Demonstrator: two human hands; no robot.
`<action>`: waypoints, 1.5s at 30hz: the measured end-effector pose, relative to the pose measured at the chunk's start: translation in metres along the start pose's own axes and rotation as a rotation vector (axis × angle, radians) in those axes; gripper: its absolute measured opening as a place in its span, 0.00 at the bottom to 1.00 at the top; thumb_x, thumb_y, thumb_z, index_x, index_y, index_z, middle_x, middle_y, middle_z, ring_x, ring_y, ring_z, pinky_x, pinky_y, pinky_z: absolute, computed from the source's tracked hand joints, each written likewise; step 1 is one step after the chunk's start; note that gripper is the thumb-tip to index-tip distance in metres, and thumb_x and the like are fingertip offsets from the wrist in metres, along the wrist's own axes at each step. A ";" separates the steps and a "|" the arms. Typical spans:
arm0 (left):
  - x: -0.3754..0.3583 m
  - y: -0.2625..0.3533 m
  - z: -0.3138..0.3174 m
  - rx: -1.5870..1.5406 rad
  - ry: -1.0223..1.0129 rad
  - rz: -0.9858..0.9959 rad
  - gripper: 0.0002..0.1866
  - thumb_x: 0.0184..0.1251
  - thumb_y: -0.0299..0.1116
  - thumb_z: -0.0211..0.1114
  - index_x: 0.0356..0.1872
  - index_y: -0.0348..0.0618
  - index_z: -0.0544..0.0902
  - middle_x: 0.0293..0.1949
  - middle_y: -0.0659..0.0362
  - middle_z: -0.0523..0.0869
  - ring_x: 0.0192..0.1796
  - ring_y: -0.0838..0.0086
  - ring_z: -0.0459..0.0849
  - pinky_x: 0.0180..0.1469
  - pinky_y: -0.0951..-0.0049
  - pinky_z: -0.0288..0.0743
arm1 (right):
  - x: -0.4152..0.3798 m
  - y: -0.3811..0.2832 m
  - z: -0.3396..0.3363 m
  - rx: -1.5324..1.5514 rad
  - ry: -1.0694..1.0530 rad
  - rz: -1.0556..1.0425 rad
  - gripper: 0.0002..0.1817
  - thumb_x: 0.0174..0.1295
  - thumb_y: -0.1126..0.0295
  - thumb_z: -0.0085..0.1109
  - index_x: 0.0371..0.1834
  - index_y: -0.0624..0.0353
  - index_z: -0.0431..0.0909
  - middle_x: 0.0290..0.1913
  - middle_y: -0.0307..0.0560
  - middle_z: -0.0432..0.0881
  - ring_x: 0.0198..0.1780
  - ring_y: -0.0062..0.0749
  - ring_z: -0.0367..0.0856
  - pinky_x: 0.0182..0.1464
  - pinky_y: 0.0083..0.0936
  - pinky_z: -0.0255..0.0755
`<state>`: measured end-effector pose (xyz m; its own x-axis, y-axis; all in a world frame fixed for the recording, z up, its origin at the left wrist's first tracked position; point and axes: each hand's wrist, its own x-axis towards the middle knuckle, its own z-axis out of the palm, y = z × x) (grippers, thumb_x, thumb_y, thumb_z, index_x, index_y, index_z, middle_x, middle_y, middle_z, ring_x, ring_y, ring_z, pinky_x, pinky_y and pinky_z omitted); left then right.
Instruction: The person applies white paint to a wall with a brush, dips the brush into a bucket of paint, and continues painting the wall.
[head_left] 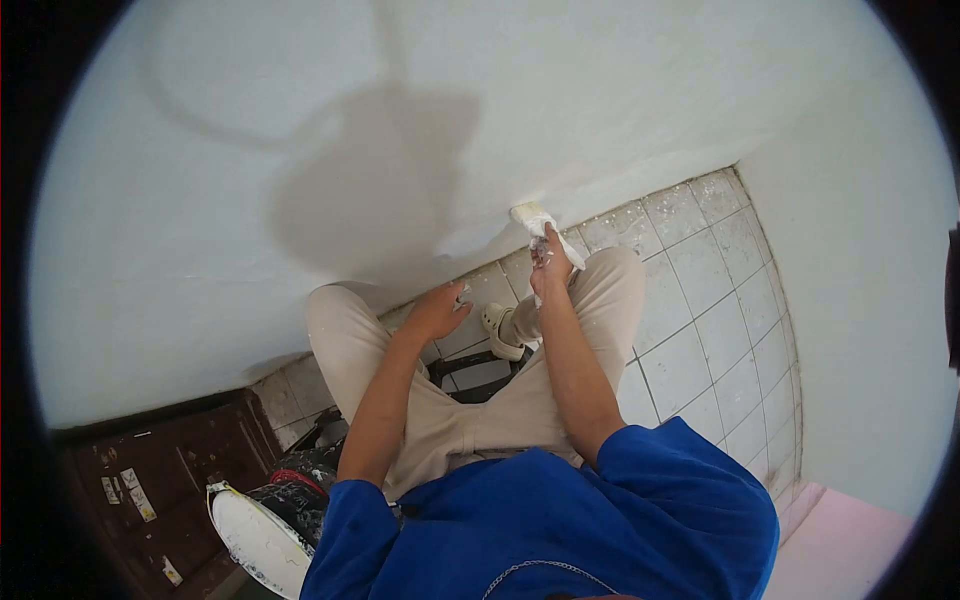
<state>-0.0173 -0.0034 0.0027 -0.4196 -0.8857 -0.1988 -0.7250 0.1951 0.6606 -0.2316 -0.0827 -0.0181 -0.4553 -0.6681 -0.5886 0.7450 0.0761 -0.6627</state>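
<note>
My right hand (551,265) is closed around a paintbrush (536,218) coated in white paint. The brush's bristles touch the lower part of the white wall (640,100), just above the floor. White smears show on the fingers of that hand. Beside my left knee, my left hand (438,314) hangs with its fingers curved and apart, near the wall's foot. Whitish marks show at its fingertips, and I make out no tool in it.
White floor tiles (700,340) with paint spots run along the wall to a corner. A dark low seat (465,372) is between my legs. At lower left are a paint-covered white round lid or bucket (255,540) and a brown panelled door (180,480).
</note>
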 end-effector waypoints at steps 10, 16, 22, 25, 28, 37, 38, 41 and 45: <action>-0.001 -0.006 0.004 0.004 -0.003 0.015 0.19 0.64 0.43 0.57 0.46 0.36 0.73 0.40 0.44 0.78 0.44 0.49 0.76 0.47 0.57 0.70 | -0.026 -0.031 -0.004 0.008 -0.068 -0.085 0.15 0.55 0.71 0.65 0.44 0.59 0.76 0.39 0.37 0.79 0.34 0.20 0.75 0.32 0.19 0.67; -0.001 -0.001 -0.001 0.025 -0.041 0.004 0.19 0.64 0.42 0.56 0.47 0.36 0.73 0.42 0.43 0.79 0.47 0.49 0.77 0.48 0.56 0.71 | 0.009 -0.014 0.000 0.074 -0.211 0.028 0.17 0.54 0.70 0.66 0.46 0.60 0.75 0.41 0.38 0.79 0.38 0.20 0.74 0.40 0.18 0.65; 0.004 -0.005 0.000 0.008 -0.041 -0.026 0.19 0.64 0.43 0.57 0.45 0.36 0.73 0.40 0.44 0.78 0.44 0.51 0.76 0.46 0.56 0.70 | -0.024 -0.034 0.000 0.027 -0.086 -0.028 0.21 0.53 0.68 0.67 0.49 0.61 0.74 0.44 0.40 0.78 0.41 0.25 0.76 0.43 0.21 0.67; 0.002 -0.004 0.006 0.032 -0.037 -0.008 0.19 0.64 0.42 0.57 0.45 0.36 0.73 0.40 0.44 0.79 0.44 0.51 0.77 0.46 0.57 0.70 | 0.006 -0.014 -0.004 0.011 -0.005 0.013 0.22 0.53 0.67 0.67 0.50 0.62 0.73 0.45 0.41 0.78 0.44 0.29 0.77 0.45 0.23 0.68; -0.001 -0.005 0.007 0.026 -0.010 0.008 0.19 0.63 0.42 0.58 0.45 0.36 0.73 0.40 0.44 0.79 0.45 0.51 0.77 0.46 0.57 0.70 | 0.002 -0.016 0.005 0.067 -0.224 0.042 0.18 0.56 0.66 0.65 0.48 0.60 0.74 0.41 0.37 0.79 0.37 0.21 0.75 0.37 0.18 0.66; 0.001 -0.011 0.011 0.044 -0.017 -0.004 0.20 0.64 0.42 0.58 0.48 0.36 0.72 0.41 0.44 0.79 0.45 0.52 0.77 0.46 0.57 0.71 | 0.001 -0.015 -0.002 -0.018 0.005 -0.001 0.09 0.56 0.65 0.64 0.36 0.54 0.76 0.28 0.35 0.78 0.25 0.19 0.72 0.23 0.19 0.61; 0.001 -0.013 0.013 0.045 -0.005 0.012 0.19 0.63 0.42 0.58 0.47 0.36 0.72 0.40 0.44 0.79 0.45 0.52 0.77 0.46 0.57 0.71 | 0.001 -0.013 0.007 -0.041 -0.004 -0.018 0.09 0.56 0.65 0.64 0.35 0.53 0.76 0.28 0.35 0.77 0.25 0.19 0.71 0.23 0.18 0.60; -0.002 -0.001 -0.001 0.034 -0.121 -0.049 0.22 0.64 0.44 0.56 0.51 0.36 0.73 0.44 0.43 0.79 0.49 0.51 0.77 0.52 0.57 0.71 | -0.006 -0.020 0.005 0.053 -0.232 0.010 0.11 0.55 0.64 0.65 0.37 0.55 0.76 0.29 0.35 0.77 0.25 0.18 0.71 0.24 0.18 0.61; -0.001 0.001 -0.005 0.028 -0.093 -0.080 0.21 0.64 0.43 0.56 0.50 0.35 0.73 0.43 0.43 0.79 0.48 0.51 0.77 0.50 0.57 0.70 | -0.044 -0.045 0.006 0.062 -0.187 -0.017 0.14 0.55 0.65 0.65 0.43 0.57 0.76 0.33 0.35 0.78 0.28 0.19 0.72 0.28 0.18 0.62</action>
<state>-0.0150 -0.0041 0.0070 -0.4078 -0.8563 -0.3169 -0.7723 0.1383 0.6200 -0.2419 -0.0615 0.0407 -0.3738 -0.7949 -0.4779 0.7695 0.0218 -0.6382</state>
